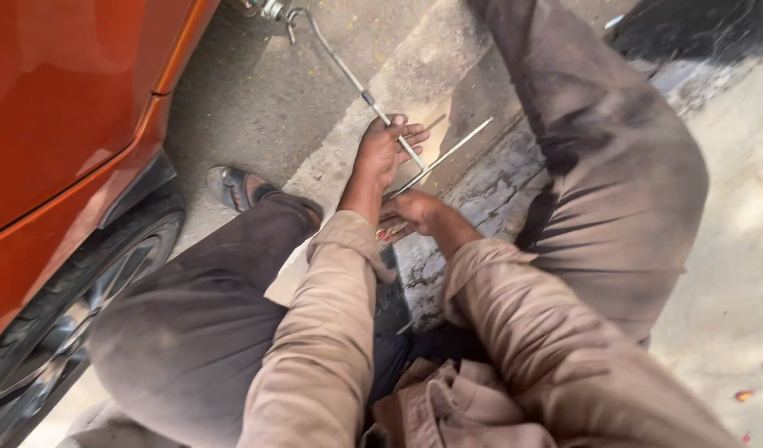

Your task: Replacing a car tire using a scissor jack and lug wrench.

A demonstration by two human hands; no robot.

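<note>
Left hand grips the metal rod, fingers curled around it; right hand closes on a second rod below.

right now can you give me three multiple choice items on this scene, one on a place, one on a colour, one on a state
1. Where is the car tyre?
A. lower left
B. upper right
C. centre

2. What colour is the car body?
A. white
B. orange
C. blue

3. What is the left hand doing?
A. resting flat on the ground
B. gripping the long thin bent metal rod
C. hanging empty in the air

Answers:
1 A, the black car tyre sits under the body panel at the lower left edge.
2 B, the glossy orange car body fills the upper left.
3 B, the left hand has its fingers closed round the long thin bent metal rod, just above the right hand.
</note>
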